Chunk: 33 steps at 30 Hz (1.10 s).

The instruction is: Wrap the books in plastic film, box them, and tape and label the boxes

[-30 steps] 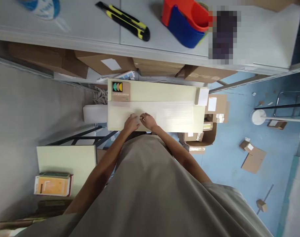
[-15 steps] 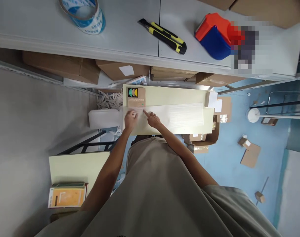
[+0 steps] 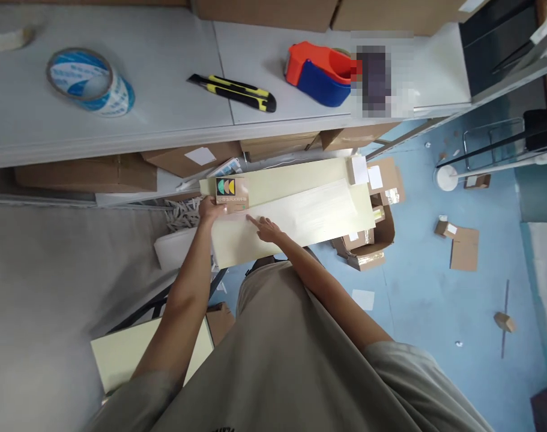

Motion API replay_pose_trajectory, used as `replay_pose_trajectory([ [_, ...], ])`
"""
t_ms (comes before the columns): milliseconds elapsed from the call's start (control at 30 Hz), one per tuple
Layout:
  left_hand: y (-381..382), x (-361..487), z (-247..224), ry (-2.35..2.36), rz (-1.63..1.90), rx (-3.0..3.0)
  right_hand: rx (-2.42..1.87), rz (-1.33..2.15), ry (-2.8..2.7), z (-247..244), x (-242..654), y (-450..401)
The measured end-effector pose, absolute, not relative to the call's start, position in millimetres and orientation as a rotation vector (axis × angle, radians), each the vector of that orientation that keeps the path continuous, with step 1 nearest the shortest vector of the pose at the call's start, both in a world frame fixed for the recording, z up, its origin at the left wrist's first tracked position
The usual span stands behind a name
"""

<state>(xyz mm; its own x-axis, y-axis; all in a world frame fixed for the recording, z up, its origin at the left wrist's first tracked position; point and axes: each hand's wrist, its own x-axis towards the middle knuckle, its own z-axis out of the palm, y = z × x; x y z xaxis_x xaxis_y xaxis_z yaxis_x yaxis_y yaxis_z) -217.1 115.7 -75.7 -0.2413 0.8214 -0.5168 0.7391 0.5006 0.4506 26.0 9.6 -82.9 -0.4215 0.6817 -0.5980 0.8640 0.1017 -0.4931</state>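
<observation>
A brown book (image 3: 232, 201) with a black panel of coloured shapes lies at the left end of a pale yellow board (image 3: 295, 174). My left hand (image 3: 210, 210) is closed at the book's lower left edge, its fingertips over the corner. Along the board stretches a thin white sheet (image 3: 313, 207), its left end close to the book. My right hand (image 3: 268, 229) has its index finger stretched out onto the sheet's left end, below the book's right corner. The other right fingers are loosely curled and hold nothing.
On the grey shelf (image 3: 160, 120) ahead lie a tape roll (image 3: 115, 93), a yellow-black utility knife (image 3: 237, 92) and a red-blue tape dispenser (image 3: 318, 75). A small white block (image 3: 358, 170) stands at the board's right end, near an open carton (image 3: 385, 240). Shredded paper (image 3: 182, 215) is at the left.
My left hand has moved from the sheet's left end to the book's left edge. My right index finger still touches the sheet. The view has shifted and the board appears more tilted.
</observation>
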Motion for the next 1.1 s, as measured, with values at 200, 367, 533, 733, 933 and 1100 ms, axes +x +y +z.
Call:
replay_pose_trajectory([
  [200, 114.0, -162.6, -26.2, 2.108, 0.342, 1.528, 2.078, -1.824, 1.802, -106.4, 126.8, -7.7],
  [367, 88.4, -84.5, 20.0, 2.002, 0.797, 1.654, 2.219, -2.047, 1.553, -117.6, 215.1, -16.4],
  [533, 44.0, 32.0, -12.5, 1.538, 1.007, 0.931, 2.286, -2.330, 1.337, -116.1, 291.0, -15.8],
  [733, -0.4, 162.0, -92.5, 1.433, 0.764, 0.417, 2.264, -2.805, 0.998, -105.5, 383.7, -15.5],
  [933, -1.5, 206.7, -118.6, 1.575, 0.833, 0.298, 2.396, -2.350, 1.651, -114.2, 413.0, -3.7],
  [1100, 1.3, 210.3, -130.8, 1.744, 0.747, 0.442, 2.411, -1.902, 1.941, -134.1, 417.7, 6.7],
])
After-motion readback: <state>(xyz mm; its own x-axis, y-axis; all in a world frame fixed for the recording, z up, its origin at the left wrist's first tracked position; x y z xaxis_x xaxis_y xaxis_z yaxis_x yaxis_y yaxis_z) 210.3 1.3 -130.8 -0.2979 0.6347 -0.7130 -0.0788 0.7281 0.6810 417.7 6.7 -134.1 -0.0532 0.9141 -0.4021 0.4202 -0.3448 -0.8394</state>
